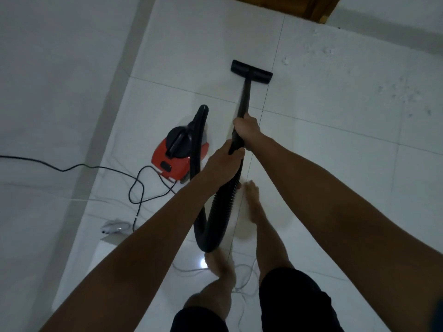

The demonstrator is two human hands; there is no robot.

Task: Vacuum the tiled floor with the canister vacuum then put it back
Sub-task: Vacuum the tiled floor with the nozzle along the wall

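Canister vacuum point(176, 152) sits on the white tiled floor point(323, 144), left of the person, both hands grasping its black wand point(244, 97).

The right hand point(247, 133) clenches the wand higher up and the left hand point(225, 161) wraps it just below, where the ribbed hose point(223, 204) begins; both grips hide that stretch of tube. The wand's long axis runs away from the person, tilted slightly right, ending at the flat floor head point(251, 70), which lies crosswise on the tiles. The hose loops down near the bare feet point(251, 195) and back up to the red and black body, partly covered by the left forearm. A black power cord point(134, 183) trails left out of view. A small white object point(113, 228) by the wall is too dim to identify.
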